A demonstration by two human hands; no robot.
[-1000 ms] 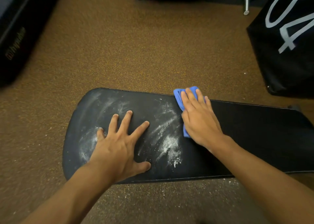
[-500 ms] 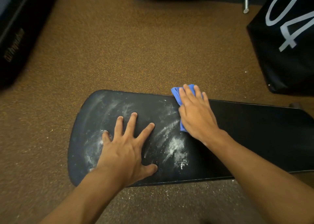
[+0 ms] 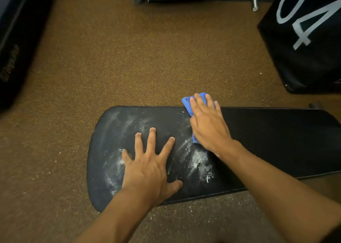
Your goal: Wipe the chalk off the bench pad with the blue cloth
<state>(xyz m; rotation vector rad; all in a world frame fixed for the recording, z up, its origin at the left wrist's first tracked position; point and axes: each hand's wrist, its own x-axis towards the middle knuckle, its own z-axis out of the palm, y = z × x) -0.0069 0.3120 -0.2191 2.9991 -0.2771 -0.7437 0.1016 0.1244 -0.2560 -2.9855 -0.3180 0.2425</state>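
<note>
Right hand: the right hand (image 3: 207,124) lies flat on the cloth (image 3: 187,102), fingers straight and close together, pressing it onto the pad at the far edge; fingertips reach past that edge.
Left hand: the left hand (image 3: 147,165) lies palm down on the pad, fingers straight and spread wide, thumb out to the right; it holds nothing.
Cloth: blue, bunched, mostly hidden under the right hand; one corner shows beyond the fingertips over the pad's far edge, a second bit shows at the thumb side lower down.
Pad: the pad (image 3: 276,141) is black, long, with a rounded left end; it runs off to the right.
Chalk: the chalk (image 3: 199,161) lies in white smears and specks between the two hands, heaviest just below the right wrist; more smears lie left of and under the left hand, and fainter streaks near the rounded end. The stretch of pad right of the right hand is plain black.
Floor: the floor (image 3: 147,58) is brown speckled carpet, with white flecks near the pad's left and near edges.
Bag: the bag (image 3: 304,39) is black with large pale numerals, at upper right, well apart from the pad.
Case: the case (image 3: 14,49) is dark, with blurred lettering, at the left edge.
Metal leg: the metal leg (image 3: 255,1) stands at the top, near the bag.
</note>
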